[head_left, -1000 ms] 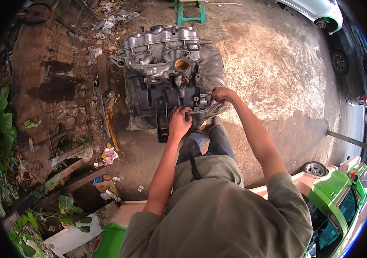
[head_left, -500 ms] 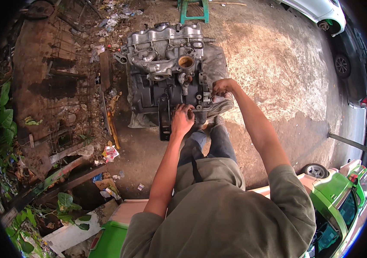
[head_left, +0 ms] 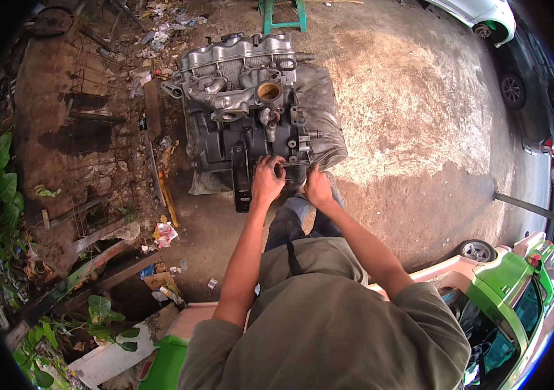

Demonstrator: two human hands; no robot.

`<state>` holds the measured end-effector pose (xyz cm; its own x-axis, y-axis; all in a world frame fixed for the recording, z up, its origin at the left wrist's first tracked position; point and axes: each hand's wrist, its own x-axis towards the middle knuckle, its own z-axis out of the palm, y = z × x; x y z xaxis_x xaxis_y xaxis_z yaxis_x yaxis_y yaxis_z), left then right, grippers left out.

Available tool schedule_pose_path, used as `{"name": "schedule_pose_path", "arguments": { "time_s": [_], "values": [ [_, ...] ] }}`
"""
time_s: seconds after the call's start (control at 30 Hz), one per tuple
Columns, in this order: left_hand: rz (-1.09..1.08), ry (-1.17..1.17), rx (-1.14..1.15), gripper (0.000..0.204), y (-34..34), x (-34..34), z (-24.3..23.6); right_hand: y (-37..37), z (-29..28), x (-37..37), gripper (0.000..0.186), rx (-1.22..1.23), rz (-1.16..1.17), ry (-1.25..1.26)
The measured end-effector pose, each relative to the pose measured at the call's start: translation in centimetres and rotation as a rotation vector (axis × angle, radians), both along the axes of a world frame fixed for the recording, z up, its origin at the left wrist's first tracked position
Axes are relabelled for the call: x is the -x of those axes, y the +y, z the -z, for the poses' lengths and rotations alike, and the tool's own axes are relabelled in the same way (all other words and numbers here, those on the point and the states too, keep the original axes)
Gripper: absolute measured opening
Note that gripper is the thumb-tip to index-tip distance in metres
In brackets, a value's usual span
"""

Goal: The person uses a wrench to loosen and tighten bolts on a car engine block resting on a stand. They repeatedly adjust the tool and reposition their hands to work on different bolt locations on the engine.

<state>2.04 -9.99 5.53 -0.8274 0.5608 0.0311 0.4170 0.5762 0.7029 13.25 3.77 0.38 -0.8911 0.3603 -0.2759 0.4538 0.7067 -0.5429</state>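
A car engine (head_left: 215,140), silver on top and dark on the near block, rests on a grey cloth (head_left: 319,107) on the ground ahead of me. My left hand (head_left: 268,181) is at its near edge, beside a black slotted bracket (head_left: 242,175). Its fingers curl inward, and whatever they grip is hidden. At the engine's near right corner is my right hand (head_left: 320,188). Thumb and fingers there are closed together at the tips, on something too small to make out. A round bronze-coloured opening (head_left: 268,92) faces up on the silver intake.
A green plastic stool (head_left: 283,16) stands beyond the engine. Litter and a wooden plank (head_left: 153,107) lie along the left. Parked cars line the right, among them a green vehicle (head_left: 501,283) near me and a dark car (head_left: 529,97) farther off.
My right hand has come from the engine's right side in toward my body, now close to the left one. My left hand stays at the near edge. The view has shifted slightly.
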Motion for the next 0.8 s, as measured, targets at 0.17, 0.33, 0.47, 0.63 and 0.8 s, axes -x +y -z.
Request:
{"name": "schedule_pose_path", "arguments": {
  "time_s": [0.17,0.33,0.47,0.63,0.8],
  "values": [
    [0.011,-0.008,-0.003,0.016,-0.3,-0.2,-0.3,0.9,1.2,-1.4,0.073,0.028,0.050,0.010],
    [-0.001,-0.023,-0.022,0.014,-0.2,-0.1,-0.1,3.9,1.2,-3.1,0.064,-0.027,0.248,0.143],
    [-0.002,-0.021,-0.005,0.014,-0.3,-0.2,-0.1,6.8,-0.7,-1.9,0.023,0.272,0.315,0.184],
    [0.032,-0.031,0.061,0.017,-0.3,-0.3,-0.2,9.9,-2.2,2.8,0.019,0.275,0.232,0.050],
    [0.022,-0.039,0.032,0.016,-0.3,-0.1,0.0,11.8,-2.0,6.9,0.022,0.454,0.183,-0.113]
  ]
}}
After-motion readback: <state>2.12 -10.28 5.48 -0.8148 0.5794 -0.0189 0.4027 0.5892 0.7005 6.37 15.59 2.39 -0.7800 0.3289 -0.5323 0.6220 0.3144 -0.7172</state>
